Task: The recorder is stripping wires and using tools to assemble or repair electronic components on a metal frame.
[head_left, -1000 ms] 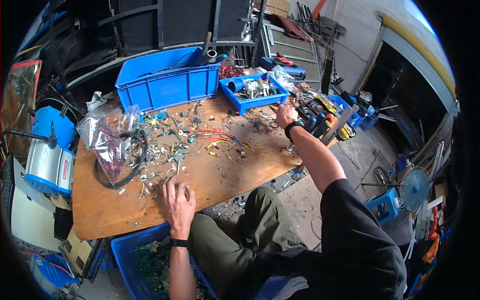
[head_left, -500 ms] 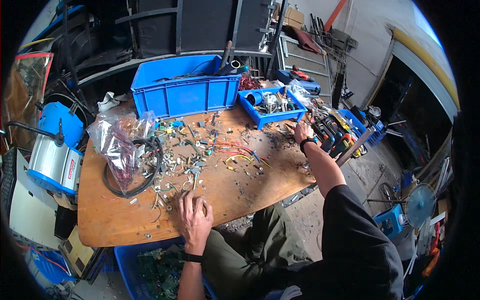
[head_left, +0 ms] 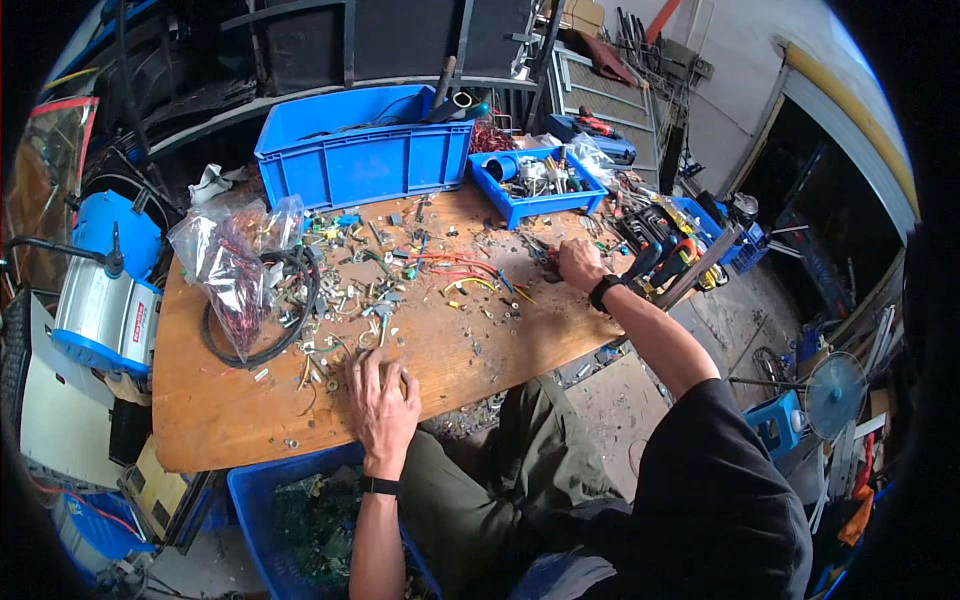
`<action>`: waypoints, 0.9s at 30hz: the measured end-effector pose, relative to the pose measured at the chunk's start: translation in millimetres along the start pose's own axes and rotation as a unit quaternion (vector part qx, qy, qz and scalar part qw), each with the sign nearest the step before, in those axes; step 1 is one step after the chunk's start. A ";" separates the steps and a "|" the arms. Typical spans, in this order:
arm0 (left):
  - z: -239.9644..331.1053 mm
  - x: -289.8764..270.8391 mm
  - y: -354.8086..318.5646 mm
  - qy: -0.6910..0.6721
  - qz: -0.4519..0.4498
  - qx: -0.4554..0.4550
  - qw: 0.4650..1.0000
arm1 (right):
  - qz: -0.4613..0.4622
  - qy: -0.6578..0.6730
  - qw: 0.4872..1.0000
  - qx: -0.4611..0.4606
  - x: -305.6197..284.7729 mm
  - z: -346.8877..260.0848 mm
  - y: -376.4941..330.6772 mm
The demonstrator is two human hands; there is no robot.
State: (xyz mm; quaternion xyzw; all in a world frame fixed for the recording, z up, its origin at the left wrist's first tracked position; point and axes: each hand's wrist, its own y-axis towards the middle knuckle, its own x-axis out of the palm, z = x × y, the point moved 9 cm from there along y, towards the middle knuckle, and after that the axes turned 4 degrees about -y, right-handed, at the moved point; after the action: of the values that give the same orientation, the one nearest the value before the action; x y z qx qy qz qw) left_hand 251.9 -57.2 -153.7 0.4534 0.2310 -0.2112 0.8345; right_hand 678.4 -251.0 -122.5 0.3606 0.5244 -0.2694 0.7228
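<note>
L hand [head_left: 380,400]: fingers spread and curled down, palm flat on the round-edged wooden tabletop [head_left: 230,420] near its front edge, pressing on or covering some small scrap bits. Can't tell if anything is actually pinched under it.

R hand [head_left: 580,265]: fingers curled shut, knuckles up, at the right side of the table by a dark small part. Looks like it's gripping sth small, but the item itself is too small to ID. Black wristband on each wrist.

Around the hands: loose scatter of small metal and plastic scrap with short coloured wire offcuts [head_left: 400,280] covers the table middle, between both hands. Red/yellow wires sit just left of the R hand.

Further out: clear plastic bag of reddish wire [head_left: 235,265] at left, lying on a black cable loop [head_left: 290,320]. Large blue plastic crate [head_left: 360,150] at the back edge, small blue plastic tray of mixed parts [head_left: 540,180] beside it to the right. Blue bin of green circuit boards [head_left: 310,510] under the table front, beside the L forearm.

Progress, my read: sorting is partway. Bag and tray are already holding stuff, but most of the scatter is unsorted, so plenty left.
</note>
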 end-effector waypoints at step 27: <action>-15.9 -7.9 -6.0 -0.010 0.027 -0.036 0.999 | 0.000 0.151 0.986 -0.073 -102.3 -184.9 53.9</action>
State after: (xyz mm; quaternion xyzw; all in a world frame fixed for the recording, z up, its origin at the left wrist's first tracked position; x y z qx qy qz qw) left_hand 239.1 -45.5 -160.7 0.4269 0.2180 -0.1842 0.8581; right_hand 584.3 -69.1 -47.4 0.3438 0.6453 -0.1729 0.6599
